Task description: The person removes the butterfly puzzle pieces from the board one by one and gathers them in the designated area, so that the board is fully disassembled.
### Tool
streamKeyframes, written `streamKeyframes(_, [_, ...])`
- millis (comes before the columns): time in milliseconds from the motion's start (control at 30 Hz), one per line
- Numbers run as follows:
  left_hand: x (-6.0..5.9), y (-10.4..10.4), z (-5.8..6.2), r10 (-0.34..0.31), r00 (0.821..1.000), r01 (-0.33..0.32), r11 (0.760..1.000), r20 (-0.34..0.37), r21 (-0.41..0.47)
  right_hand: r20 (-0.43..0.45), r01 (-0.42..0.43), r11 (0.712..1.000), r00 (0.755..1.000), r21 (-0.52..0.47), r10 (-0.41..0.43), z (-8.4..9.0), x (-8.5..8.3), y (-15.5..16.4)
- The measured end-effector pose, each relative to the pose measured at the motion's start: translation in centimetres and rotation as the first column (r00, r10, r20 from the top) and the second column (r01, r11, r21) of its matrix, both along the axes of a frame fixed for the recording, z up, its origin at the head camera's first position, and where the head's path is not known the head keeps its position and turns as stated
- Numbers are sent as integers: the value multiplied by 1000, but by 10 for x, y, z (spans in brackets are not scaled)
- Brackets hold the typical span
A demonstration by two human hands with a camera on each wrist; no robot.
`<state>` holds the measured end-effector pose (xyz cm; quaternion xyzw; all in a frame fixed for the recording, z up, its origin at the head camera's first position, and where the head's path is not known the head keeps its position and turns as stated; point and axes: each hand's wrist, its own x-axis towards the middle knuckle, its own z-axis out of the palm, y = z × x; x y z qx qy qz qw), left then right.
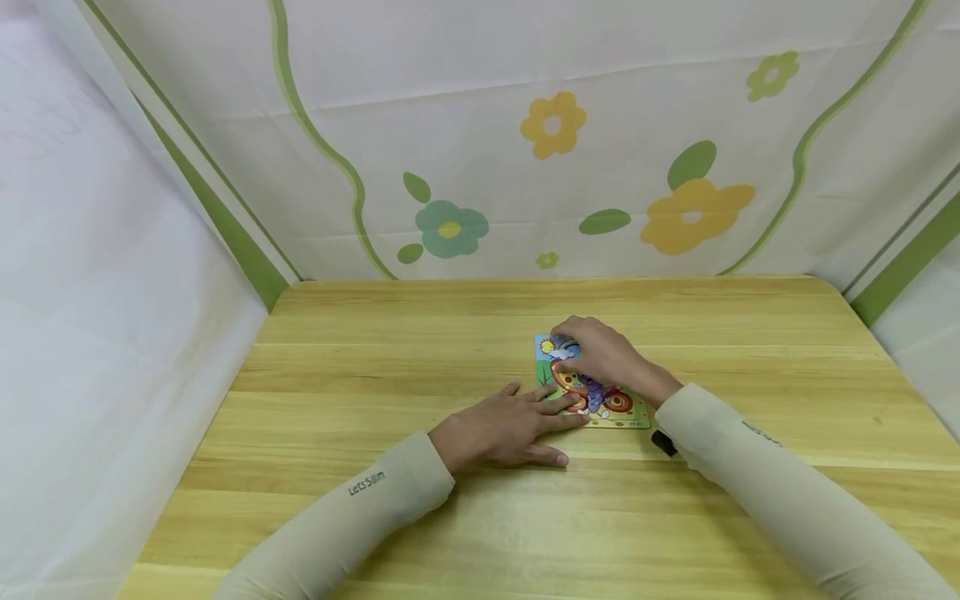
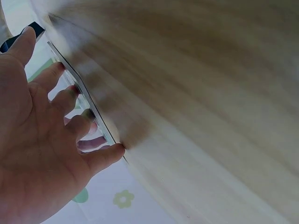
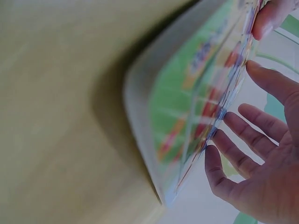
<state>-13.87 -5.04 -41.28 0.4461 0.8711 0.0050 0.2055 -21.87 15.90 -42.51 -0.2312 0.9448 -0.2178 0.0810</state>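
A flat picture puzzle board with a cartoon butterfly, a sun and a rainbow lies on the wooden table. My left hand rests on its lower left part with the fingers spread; the thumb lies on the table just off the near edge. In the left wrist view, those fingers reach over the board's thin edge. My right hand bends over the upper right part and covers some of the picture. From the right wrist, its spaced fingertips touch the puzzle surface, which shows cut lines; no loose piece shows between them.
A small black object sits beside the right cuff, partly hidden by it. Behind the table hangs a white cloth printed with flowers, and another white cloth closes off the left side.
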Motion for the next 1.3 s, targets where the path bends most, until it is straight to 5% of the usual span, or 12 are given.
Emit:
streamKeyframes(867, [1,-5,-7,-68,996,66,997,-57,-36,-19,-23,999,1000,46,24,0,1,-3])
streamKeyframes(1300, [-1,-6,-4,-77,995,75,997,-64,-22,76,-11,998,997,64,6,5,-4,-7])
